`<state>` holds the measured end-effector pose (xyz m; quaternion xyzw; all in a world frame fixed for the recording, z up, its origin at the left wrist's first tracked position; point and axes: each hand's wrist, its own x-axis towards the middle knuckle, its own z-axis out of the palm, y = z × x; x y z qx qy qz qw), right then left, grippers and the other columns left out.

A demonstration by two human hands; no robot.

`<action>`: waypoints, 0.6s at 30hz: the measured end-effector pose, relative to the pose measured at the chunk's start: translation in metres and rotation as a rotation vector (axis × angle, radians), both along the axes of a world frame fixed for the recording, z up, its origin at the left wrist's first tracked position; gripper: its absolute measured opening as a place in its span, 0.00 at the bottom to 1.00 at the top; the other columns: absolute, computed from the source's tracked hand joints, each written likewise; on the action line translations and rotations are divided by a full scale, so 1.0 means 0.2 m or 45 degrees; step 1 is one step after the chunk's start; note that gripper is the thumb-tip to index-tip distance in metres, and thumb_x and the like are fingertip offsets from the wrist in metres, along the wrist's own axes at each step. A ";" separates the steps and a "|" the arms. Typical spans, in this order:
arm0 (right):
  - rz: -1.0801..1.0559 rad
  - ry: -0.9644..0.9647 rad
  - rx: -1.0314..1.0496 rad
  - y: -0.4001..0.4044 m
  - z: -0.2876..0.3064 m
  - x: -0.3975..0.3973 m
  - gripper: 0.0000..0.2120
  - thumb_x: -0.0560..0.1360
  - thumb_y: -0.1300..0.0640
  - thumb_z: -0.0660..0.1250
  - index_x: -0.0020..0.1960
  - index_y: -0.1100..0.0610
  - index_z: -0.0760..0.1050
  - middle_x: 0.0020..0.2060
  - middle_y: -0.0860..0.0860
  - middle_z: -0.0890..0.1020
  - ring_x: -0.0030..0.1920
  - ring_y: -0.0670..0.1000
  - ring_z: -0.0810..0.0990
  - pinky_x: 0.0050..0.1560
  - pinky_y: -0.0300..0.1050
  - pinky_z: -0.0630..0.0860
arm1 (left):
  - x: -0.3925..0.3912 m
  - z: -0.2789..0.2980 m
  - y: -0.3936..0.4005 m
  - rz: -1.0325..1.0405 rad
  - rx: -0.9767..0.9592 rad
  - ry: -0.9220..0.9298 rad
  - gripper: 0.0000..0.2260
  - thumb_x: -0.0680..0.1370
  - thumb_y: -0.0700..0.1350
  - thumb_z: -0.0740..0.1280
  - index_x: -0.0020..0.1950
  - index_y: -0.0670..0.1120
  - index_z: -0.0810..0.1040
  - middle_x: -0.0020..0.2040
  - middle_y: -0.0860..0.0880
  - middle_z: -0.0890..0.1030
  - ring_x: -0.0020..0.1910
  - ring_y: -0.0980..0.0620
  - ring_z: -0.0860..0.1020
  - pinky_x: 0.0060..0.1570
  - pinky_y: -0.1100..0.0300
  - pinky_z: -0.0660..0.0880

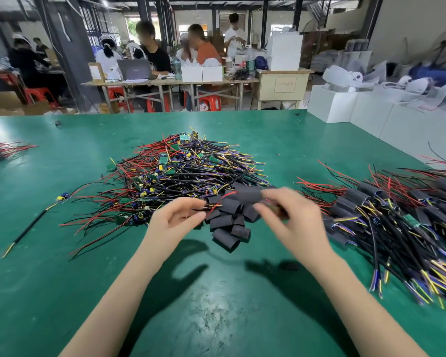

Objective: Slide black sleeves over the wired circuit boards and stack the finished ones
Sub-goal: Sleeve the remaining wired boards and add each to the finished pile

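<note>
A big tangle of bare green circuit boards (180, 171) awaits at centre; sleeved ones (386, 217) stack at right; much remains, I'd judge. The left hand (177, 222) pinches red and black wires; the right hand (281, 212), blurred, holds a matte black sleeve (245, 195); flattened soft tubes (229, 225) lie on the green table (62, 279) beneath.
</note>
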<state>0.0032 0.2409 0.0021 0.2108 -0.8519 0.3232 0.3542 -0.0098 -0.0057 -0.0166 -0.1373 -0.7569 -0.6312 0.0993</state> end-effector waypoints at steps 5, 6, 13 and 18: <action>-0.846 0.136 -0.191 0.33 0.09 -0.04 0.10 0.75 0.54 0.69 0.53 0.58 0.79 0.43 0.58 0.83 0.41 0.60 0.81 0.40 0.50 0.74 | -0.05 -0.02 -0.15 0.609 -0.589 0.269 0.08 0.74 0.36 0.71 0.52 0.44 0.82 0.51 0.50 0.82 0.51 0.51 0.79 0.55 0.62 0.71; -1.000 0.060 -0.213 0.40 0.09 -0.05 0.12 0.75 0.53 0.68 0.55 0.59 0.78 0.44 0.60 0.82 0.42 0.63 0.81 0.40 0.52 0.74 | -0.06 -0.03 -0.18 0.685 -0.686 0.275 0.09 0.74 0.36 0.71 0.53 0.43 0.82 0.52 0.48 0.82 0.54 0.47 0.77 0.57 0.57 0.69; -1.263 -0.300 -0.137 0.57 0.01 -0.06 0.17 0.74 0.55 0.68 0.58 0.63 0.76 0.52 0.67 0.76 0.56 0.68 0.71 0.42 0.56 0.70 | -0.11 -0.09 -0.27 0.873 -0.974 0.059 0.14 0.74 0.37 0.71 0.59 0.40 0.79 0.58 0.38 0.78 0.59 0.37 0.70 0.59 0.46 0.67; -1.204 -0.075 -0.016 0.49 0.01 -0.08 0.21 0.70 0.55 0.72 0.60 0.64 0.75 0.56 0.66 0.74 0.57 0.67 0.69 0.50 0.61 0.68 | -0.12 -0.11 -0.28 0.816 -1.075 0.004 0.14 0.75 0.37 0.70 0.60 0.41 0.79 0.58 0.40 0.77 0.59 0.39 0.71 0.58 0.47 0.67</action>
